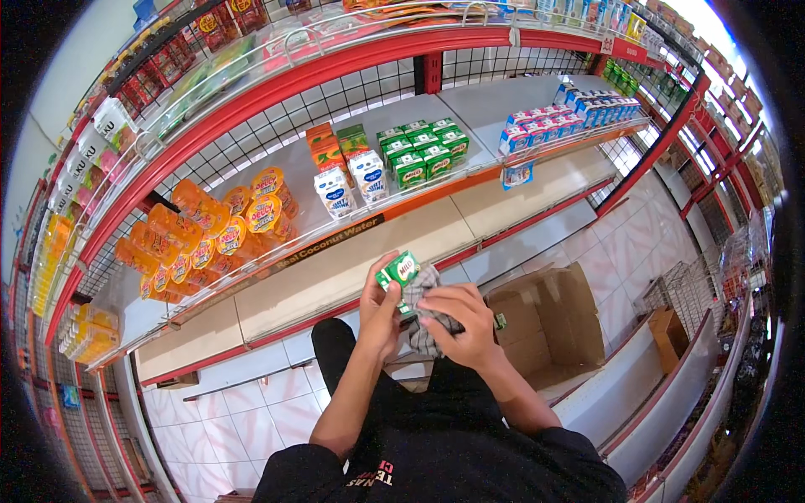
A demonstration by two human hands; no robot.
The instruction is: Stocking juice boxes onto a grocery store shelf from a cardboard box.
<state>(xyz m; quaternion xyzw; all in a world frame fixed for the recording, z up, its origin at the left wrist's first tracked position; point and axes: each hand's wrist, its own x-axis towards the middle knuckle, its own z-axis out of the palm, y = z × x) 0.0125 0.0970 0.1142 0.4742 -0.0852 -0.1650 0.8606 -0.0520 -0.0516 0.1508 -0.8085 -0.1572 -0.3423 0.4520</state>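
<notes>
My left hand (379, 319) grips a small green Milo drink carton (399, 271), tilted in front of the lower shelf. Bunched in my right hand (462, 317) is a grey checked cloth (429, 295), which lies against the carton's right side and hides part of it. On the shelf beyond, several more green Milo cartons (422, 151) stand packed in rows. Two white oat drink cartons (352, 183) are just left of them, with orange and green cartons (336, 146) behind.
Orange jelly cups (214, 232) are stacked on the left of the shelf (371, 217). Pink and blue small cartons (542, 127) stand at its right. An open cardboard box (547, 327) sits on the floor to my right, beside another shelf unit (660, 371). A red shelf edge (390, 47) runs overhead.
</notes>
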